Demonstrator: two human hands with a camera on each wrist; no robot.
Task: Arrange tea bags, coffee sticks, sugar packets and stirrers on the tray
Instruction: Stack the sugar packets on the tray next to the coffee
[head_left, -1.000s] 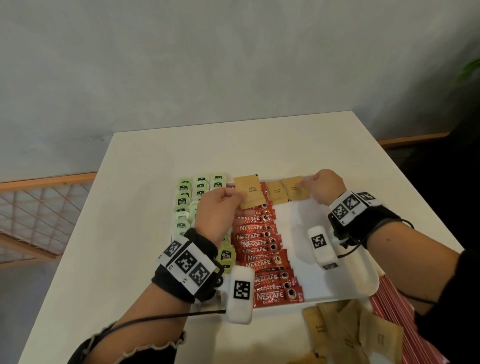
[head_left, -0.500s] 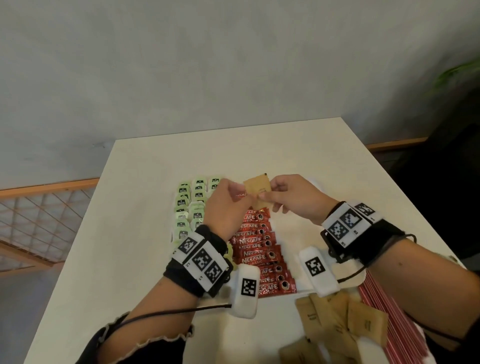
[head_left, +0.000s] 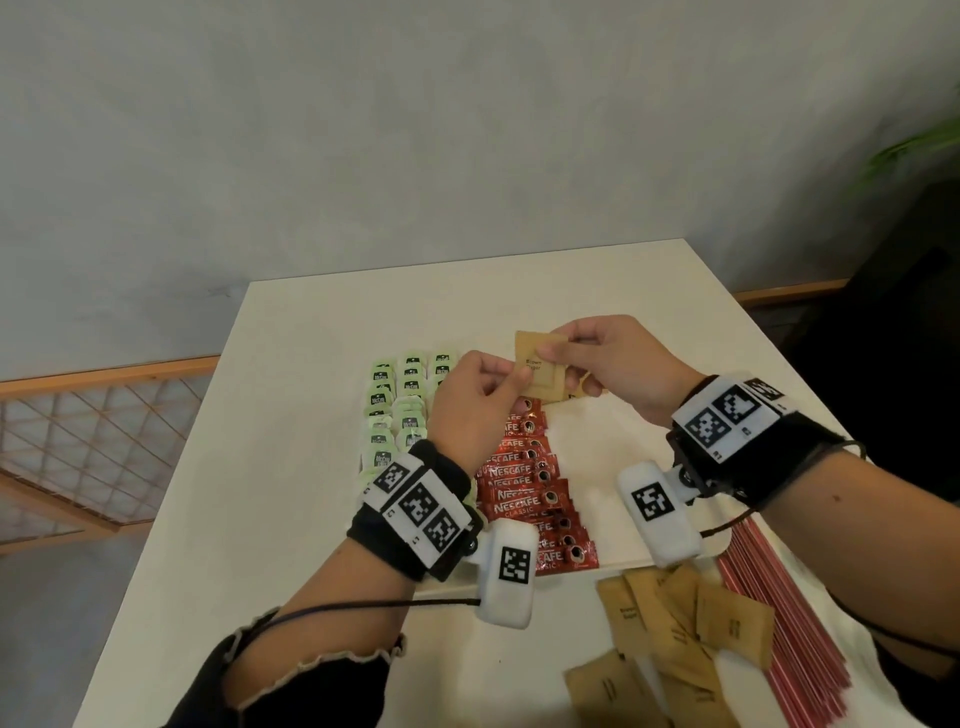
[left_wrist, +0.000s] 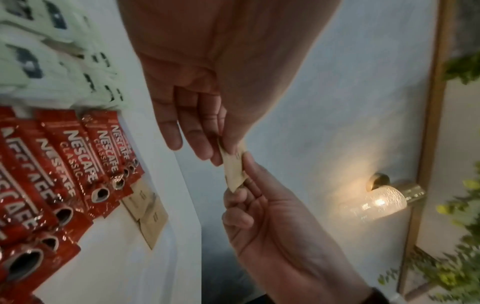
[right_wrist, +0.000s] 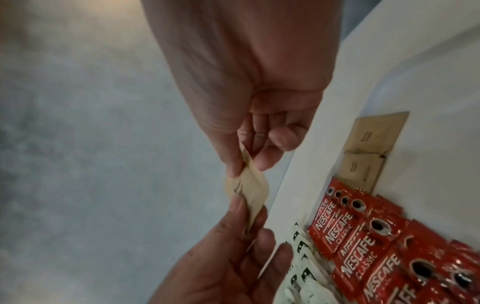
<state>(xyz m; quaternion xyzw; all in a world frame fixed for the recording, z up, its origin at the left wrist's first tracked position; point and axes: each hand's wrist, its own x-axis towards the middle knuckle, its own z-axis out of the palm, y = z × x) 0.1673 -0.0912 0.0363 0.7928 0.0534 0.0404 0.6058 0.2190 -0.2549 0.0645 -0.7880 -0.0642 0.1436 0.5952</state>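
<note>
Both hands are holding 1 flat brown paper sugar packet (head_left: 540, 375) in the air above the far end of the white rectangular tray (head_left: 613, 551). The left hand (head_left: 470, 410) is pinching the packet's left edge between thumb and fingertips; the right hand (head_left: 618, 364) is pinching its upper right edge the same way, other fingers curled. The packet is standing roughly upright, black "Brown Sugar" print facing the head camera, and is touching nothing but the fingers.

Below the fingers, bare white tray floor is lying open to the right of the red row, reaching to the tray's right rim. 2 brown sugar packets (right_wrist: 369, 152) are lying flat on the tray just beyond the far end of the red Nescafe coffee sticks (head_left: 524, 493), overlapping one another. The sticks are forming 1 overlapped column, about 10 or more; exact count cannot be told. Left of them the pale green tea bags (head_left: 400, 410) are sitting in 3 columns, partly hidden by the left wrist.

Nearer than the wrists, off the tray's near edge, a loose heap of brown sugar packets (head_left: 691, 634) is lying on the white table (head_left: 291, 467), roughly 8 to 10. Beside it to the right, a bundle of thin red stirrers (head_left: 795, 639) is lying fanned.
</note>
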